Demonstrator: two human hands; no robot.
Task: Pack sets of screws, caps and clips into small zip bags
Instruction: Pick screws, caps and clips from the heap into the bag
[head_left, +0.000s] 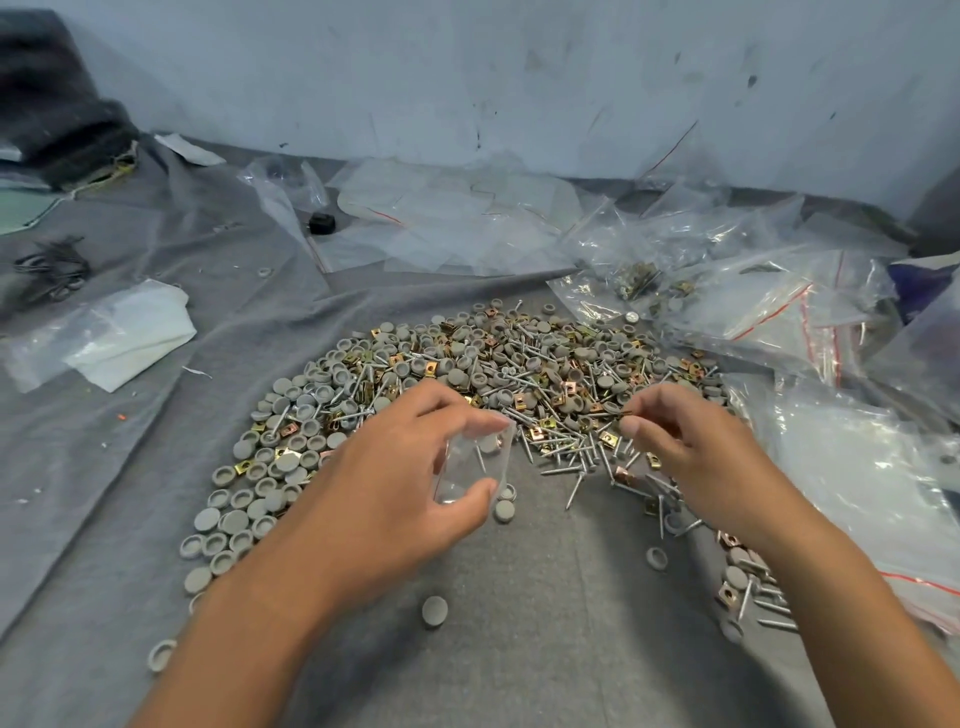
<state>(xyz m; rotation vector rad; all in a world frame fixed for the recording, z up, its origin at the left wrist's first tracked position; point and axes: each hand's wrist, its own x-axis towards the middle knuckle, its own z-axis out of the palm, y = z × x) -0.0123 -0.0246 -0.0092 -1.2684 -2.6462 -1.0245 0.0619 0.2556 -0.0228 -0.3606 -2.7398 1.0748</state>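
Between the two forearms, the near middle of the grey cloth (545, 597) lies mostly bare, with only a few stray caps (434, 609) on it. Farther off, a wide heap of caps, screws and clips (493, 374) curves from near left across to near right and blocks that way. Crinkled plastic bags (779, 306) crowd the right and far side up to the wall (519, 78). On the left, open cloth runs out to a folded white bag (130, 332).

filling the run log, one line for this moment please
left hand: holds small zip bag | right hand: pinching over pile, item unclear
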